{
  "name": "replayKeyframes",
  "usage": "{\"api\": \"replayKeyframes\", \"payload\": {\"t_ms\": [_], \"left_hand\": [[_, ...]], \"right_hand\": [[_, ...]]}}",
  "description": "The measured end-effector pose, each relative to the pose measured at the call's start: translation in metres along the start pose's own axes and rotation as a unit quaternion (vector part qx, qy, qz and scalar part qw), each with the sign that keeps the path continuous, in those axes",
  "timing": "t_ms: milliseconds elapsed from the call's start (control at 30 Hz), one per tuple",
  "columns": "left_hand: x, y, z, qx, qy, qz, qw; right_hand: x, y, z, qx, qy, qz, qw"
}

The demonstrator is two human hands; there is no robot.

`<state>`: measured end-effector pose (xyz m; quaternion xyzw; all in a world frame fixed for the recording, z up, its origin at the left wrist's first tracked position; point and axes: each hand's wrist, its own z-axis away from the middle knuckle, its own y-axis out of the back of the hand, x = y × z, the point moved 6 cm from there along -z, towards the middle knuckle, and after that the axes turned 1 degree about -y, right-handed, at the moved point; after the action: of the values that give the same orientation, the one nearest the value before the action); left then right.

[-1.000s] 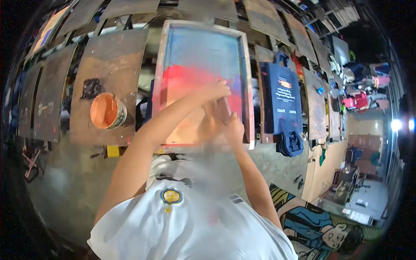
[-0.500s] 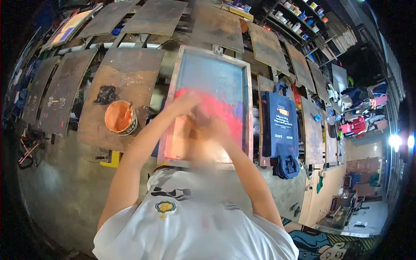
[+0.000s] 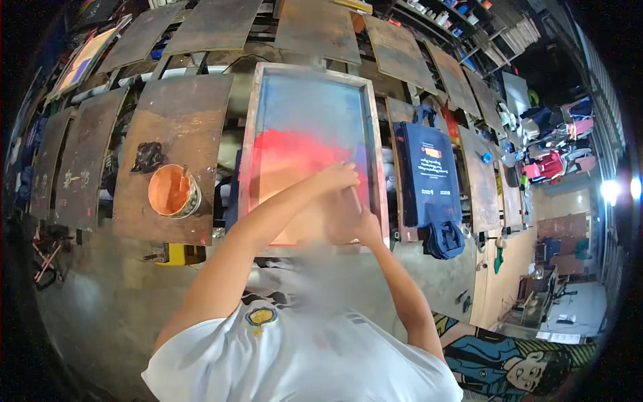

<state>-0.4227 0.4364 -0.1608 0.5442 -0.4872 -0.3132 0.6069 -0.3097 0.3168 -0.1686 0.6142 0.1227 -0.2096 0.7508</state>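
- The framed screen [image 3: 311, 100] is flanked by a left board [image 3: 177, 107] and a right board [image 3: 401, 111].
- A bucket [image 3: 173, 191] is set on the left board, before a bundle [image 3: 149, 156].
- Bags [image 3: 434, 184] are laid on the right board.
- Far boards [image 3: 315, 30] are ranged behind the framed screen.

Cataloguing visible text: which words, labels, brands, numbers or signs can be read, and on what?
Dark blue rectangular fabric bag: white-and-orange print, not quoted here; smallest lines blurred.
Blue-and-yellow oval badge on white fabric shirt: no legible lettering.
Dark brown rectangular board, left: pale marks, unreadable.
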Motion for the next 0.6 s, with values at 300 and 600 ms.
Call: {"api": "replayKeyframes", "payload": {"t_ms": [300,600], "left_hand": [[-0.035,0.044,0.099,0.016,0.052,0.017,0.998],[-0.029,0.023,0.094,0.06,0.054,-0.032,0.996]], "right_hand": [[-0.127,-0.029,0.014,0.036,-0.029,0.004,0.999],[-0.105,-0.009,0.014,-0.037,0.009,0.049,0.998]]}}
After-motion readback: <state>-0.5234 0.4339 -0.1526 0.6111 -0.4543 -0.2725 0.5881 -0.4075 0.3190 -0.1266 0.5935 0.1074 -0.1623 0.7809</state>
